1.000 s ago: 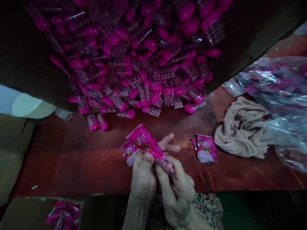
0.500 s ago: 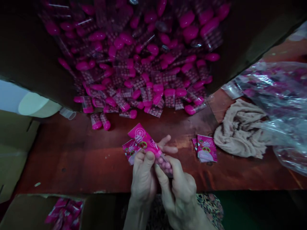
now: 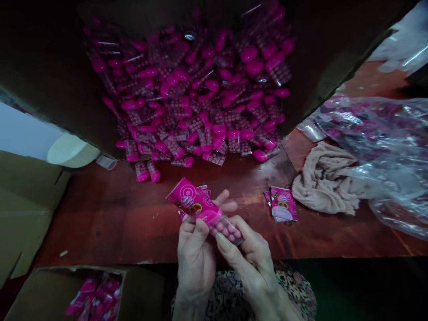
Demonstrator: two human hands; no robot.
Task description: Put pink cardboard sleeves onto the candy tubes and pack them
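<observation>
Between my hands is a small clear candy container (image 3: pixel 226 228) filled with pink balls, its upper end inside a printed pink sleeve (image 3: pixel 195 201). My left hand (image 3: pixel 197 261) pinches the sleeve's lower edge between thumb and fingers. Around the container's clear end, my right hand (image 3: pixel 250 254) has its thumb and forefinger closed, while other fingertips stick out beyond the sleeve. More printed sleeves (image 3: pixel 204 191) lie on the table just behind, partly covered by the held one. To the right rests a small stack of flat pink sleeves (image 3: pixel 283 204).
A large dark box (image 3: pixel 321 76) lies open toward me, with many pink-capped candy containers (image 3: pixel 207 107) spilling onto the red-brown table (image 3: pixel 133 223). At right are a crumpled cloth (image 3: pixel 324 183) and a clear plastic bag (image 3: pixel 397 174). Lower left, a carton (image 3: pixel 40 294) holds pink wrapped packs (image 3: pixel 96 298).
The sleeve's printed face has turned more toward me and looks wider and flatter around the container. Both hands sit slightly further left in view, and the camera view has shifted a little.
</observation>
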